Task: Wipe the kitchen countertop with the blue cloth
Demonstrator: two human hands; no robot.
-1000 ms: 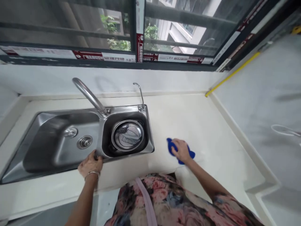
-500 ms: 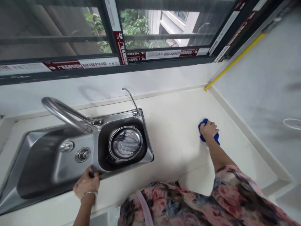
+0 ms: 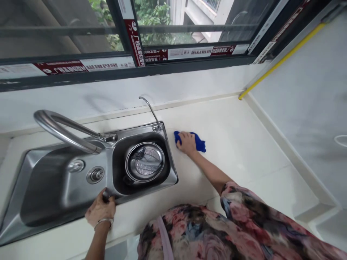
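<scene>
The crumpled, deep-blue fabric cloth (image 3: 200, 143) lies spread on the smooth cream-white table (image 3: 233, 126), near the right edge of the 2-bowl stainless-steel sink (image 3: 46, 191). Its long axis runs roughly left to right, slanting slightly toward the person at the right end. The left end points toward the sink's right side, near the slim curved chrome tap (image 3: 149, 106); the right end points along the open stretch of table.

The bare right hand (image 3: 187, 142) lies over the cloth, left of its middle. This grip is bent around it, gathering fabric between thumb and fingers and pressing it down. A small piece of cloth shows at the fingertips, on the sink side, and a larger flap extends past the hand to the right.

The left hand (image 3: 100, 209), with a silver bracelet (image 3: 103, 221) at its wrist, rests at the sink's front rim beside the divider, well apart from the cloth. Its fingers are curled; whether that grip pinches anything cannot be told. A round metal pot (image 3: 132, 167) sits in the right bowl.
</scene>
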